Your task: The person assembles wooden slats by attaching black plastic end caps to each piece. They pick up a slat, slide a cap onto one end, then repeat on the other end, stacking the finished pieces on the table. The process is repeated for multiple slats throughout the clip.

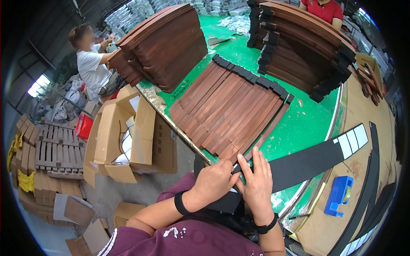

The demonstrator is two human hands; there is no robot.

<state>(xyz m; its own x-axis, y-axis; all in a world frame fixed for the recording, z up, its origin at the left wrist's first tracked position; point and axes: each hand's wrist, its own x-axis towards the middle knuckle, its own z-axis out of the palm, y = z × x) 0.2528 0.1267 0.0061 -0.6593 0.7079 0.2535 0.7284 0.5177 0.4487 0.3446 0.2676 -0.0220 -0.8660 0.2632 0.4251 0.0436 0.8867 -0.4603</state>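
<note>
At the table's near edge, my left hand (214,176) is closed in a pinch by the near end of a wooden slat (273,124). A small black piece shows between my hands; what the left fingers grip is mostly hidden. My right hand (258,179) lies beside it, fingers stretched out over the slat's end. Just left of that slat, a row of reddish-brown wooden slats (222,109) lies side by side, their far ends capped in black (252,78). From beside my right hand, a flat black strip (299,166) runs rightward, with white rectangles (352,141) at its end.
Tall slat stacks (166,47) (299,47) stand farther back on the green tabletop (294,123). A blue tape dispenser (338,196) and long black strips (363,200) lie at right. Open cardboard boxes (143,141) stand left below. One person (92,68) works far left, another (326,10) behind the right stack.
</note>
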